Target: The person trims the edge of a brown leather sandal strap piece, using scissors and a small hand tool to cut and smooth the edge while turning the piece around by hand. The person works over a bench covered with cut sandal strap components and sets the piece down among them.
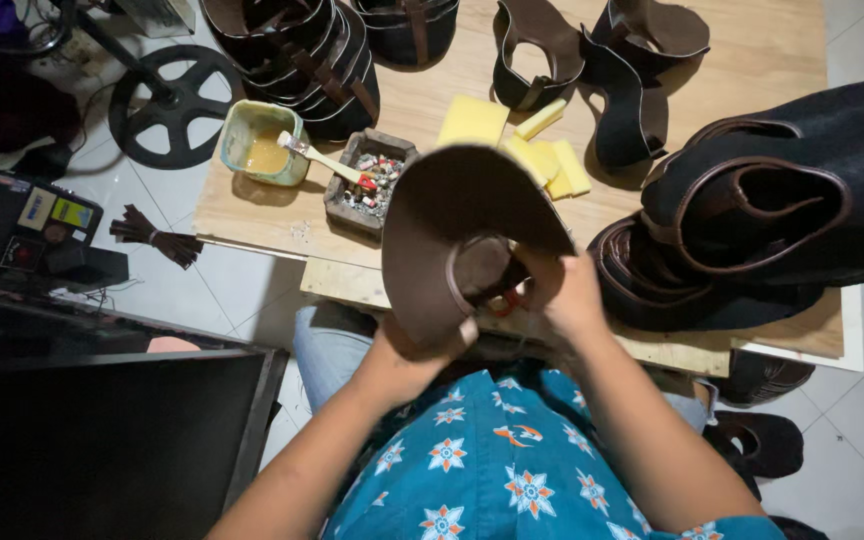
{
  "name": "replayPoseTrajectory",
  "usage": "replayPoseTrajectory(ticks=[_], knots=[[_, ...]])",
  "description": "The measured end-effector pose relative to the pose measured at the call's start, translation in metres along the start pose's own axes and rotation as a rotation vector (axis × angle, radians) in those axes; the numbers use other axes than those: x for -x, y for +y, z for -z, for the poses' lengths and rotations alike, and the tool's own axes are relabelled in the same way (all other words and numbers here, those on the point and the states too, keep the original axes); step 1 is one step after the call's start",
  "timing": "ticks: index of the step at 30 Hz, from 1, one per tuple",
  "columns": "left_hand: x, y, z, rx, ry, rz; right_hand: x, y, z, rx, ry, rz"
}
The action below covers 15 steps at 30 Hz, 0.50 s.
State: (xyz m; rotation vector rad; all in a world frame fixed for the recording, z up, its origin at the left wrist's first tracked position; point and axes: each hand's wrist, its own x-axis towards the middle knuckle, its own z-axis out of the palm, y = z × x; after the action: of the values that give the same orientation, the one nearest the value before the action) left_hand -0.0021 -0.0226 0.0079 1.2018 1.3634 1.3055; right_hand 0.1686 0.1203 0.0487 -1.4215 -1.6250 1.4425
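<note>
Holding a brown leather shoe upper (452, 225) up over the near edge of the bench (752, 50), the person keeps it close to the chest, tilted so its inner face and the round opening turn toward the camera, likely so the inside can be seen and worked. The left hand (422, 350) grips the lower edge from beneath, fingers (467, 332) clenched on the leather, thumb side pressed to the rim. The right hand (567, 290) closes on the piece at the opening; something small and red (507, 300) shows between the hand and the leather, too hidden to identify.

Just beyond the upper, on the bench, stands a small square grey dish (372, 180) full of mixed scraps, and beside it a pale green tub of amber glue (262, 145) with a brush (322, 160) laid across from its rim to the dish, within easy reach. Yellow sponge blocks (517, 140) lie loosely behind the held piece. Farther out, finished brown uppers (302, 55) are nested in a stack at the far left corner, others stand open (592, 60) at the back, and a large dark pile (772, 190) sits at the right.

On the tiled floor at left is a black box with small yellow and green stickers (42, 215), a dark bundle of strips (157, 235) and a black wheel-shaped stand base (172, 105).
</note>
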Motion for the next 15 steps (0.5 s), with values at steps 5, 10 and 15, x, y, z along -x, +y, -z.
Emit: replayPoseTrajectory(ticks=[5,10,15], knots=[[0.009,-0.017,0.023,0.064,-0.205,-0.016,-0.012,0.011,0.024,0.014,-0.338,0.180],[-0.006,-0.011,0.005,0.413,-0.018,0.308,-0.007,0.005,-0.005,0.001,-0.391,0.246],[-0.017,0.043,-0.008,0.362,0.365,-0.009,0.015,-0.002,-0.017,-0.115,-0.298,-0.013]])
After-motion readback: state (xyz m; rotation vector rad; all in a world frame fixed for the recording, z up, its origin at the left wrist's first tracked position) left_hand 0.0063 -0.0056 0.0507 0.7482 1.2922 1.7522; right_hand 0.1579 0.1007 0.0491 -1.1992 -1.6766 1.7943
